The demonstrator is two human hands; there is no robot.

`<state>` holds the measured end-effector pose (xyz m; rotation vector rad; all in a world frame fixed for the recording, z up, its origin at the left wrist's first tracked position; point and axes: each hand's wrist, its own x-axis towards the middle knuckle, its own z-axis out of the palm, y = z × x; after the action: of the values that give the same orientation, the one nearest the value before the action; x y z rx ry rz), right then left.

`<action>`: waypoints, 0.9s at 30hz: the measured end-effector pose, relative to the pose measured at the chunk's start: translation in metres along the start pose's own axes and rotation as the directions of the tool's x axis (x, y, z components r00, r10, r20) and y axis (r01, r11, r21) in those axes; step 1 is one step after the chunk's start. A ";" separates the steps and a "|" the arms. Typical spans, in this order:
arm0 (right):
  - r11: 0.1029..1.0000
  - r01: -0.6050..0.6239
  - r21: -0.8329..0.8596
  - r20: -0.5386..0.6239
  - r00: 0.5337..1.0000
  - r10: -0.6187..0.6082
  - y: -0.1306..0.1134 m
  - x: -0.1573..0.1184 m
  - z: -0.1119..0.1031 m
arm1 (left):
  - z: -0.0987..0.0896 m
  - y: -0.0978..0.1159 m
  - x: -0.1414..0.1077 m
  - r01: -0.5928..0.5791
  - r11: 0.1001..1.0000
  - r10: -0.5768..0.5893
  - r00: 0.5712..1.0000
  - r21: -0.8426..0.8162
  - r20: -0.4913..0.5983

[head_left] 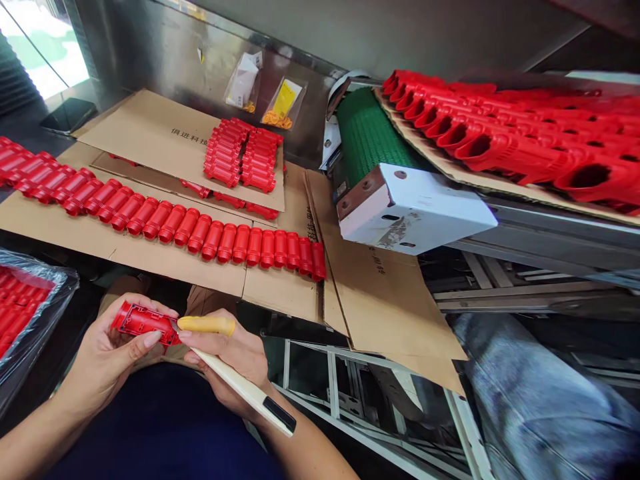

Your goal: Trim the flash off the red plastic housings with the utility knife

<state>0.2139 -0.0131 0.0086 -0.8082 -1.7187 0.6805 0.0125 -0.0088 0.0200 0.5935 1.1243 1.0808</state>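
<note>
The left hand (107, 357) grips a red tube (143, 321) between thumb and fingers. The right hand (237, 357), a yellow cover (206, 325) on one finger, closes around a white-handled tool (233, 383). The tube lies between the hands, above the lap, its long axis running sideways and tipping slightly down toward the right hand. The tool's tip is at the tube's right end; whether it touches is hard to tell. The left hand is nearer the tube's body. Beyond, a slanting row of red tubes (183, 227) lies on cardboard (280, 303); a plastic-lined bin (67, 275) stands left, a green belt (373, 127) right.
</note>
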 end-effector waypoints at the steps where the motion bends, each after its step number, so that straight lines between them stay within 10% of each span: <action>1: 1.000 -0.010 0.008 0.004 1.000 0.010 -0.001 0.000 0.000 | 0.000 0.000 0.000 0.000 1.000 0.000 1.000 -0.005 0.006; 27: 0.976 -0.204 0.076 -0.026 0.978 0.206 -0.008 -0.011 0.002 | -0.003 0.001 0.000 0.035 0.995 -0.036 0.999 -0.093 -0.002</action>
<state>0.2127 -0.0265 0.0083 -0.9488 -1.5842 0.8594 0.0095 -0.0087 0.0193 0.4964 1.0779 1.0978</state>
